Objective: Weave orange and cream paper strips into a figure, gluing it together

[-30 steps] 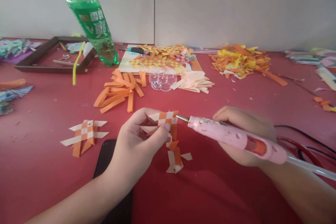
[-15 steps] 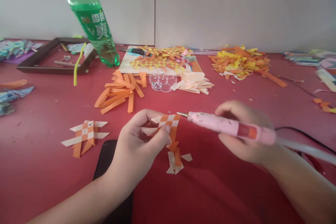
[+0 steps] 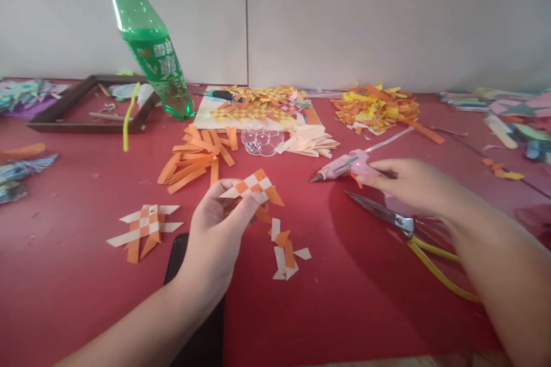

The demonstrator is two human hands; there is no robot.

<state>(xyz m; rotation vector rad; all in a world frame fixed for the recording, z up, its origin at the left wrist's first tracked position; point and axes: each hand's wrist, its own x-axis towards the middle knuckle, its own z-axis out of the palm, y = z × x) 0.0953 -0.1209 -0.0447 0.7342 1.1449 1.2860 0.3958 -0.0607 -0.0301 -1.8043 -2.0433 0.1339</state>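
My left hand (image 3: pixel 226 221) pinches a woven paper piece (image 3: pixel 253 186) in orange and cream checks, thumb on top. A tiny round eye-like piece (image 3: pixel 274 186) shows by its right edge. At the right, my right hand (image 3: pixel 408 186) has its fingers closed around the handle of a pink glue gun (image 3: pixel 344 165), which lies low at the table with its nozzle pointing left. Scissors (image 3: pixel 387 215) with yellow handles lie beneath my right wrist. Cut paper scraps (image 3: pixel 286 258) are in front of my left hand. Another woven piece (image 3: pixel 148 226) with an eye lies to the left.
A green bottle (image 3: pixel 155 57) leans by a dark frame (image 3: pixel 86 126). Orange strips (image 3: pixel 189 157), a clear bead tray (image 3: pixel 269 143) and cream strips (image 3: pixel 310 140) lie mid-table. Farther back is a yellow-orange paper pile (image 3: pixel 374 106). A black phone (image 3: pixel 202 327) is partly under my left forearm.
My right hand has taken the glue gun away from the woven piece, back and right, down to the table. My left hand has turned the woven piece and shifted slightly left. The scissors now show.
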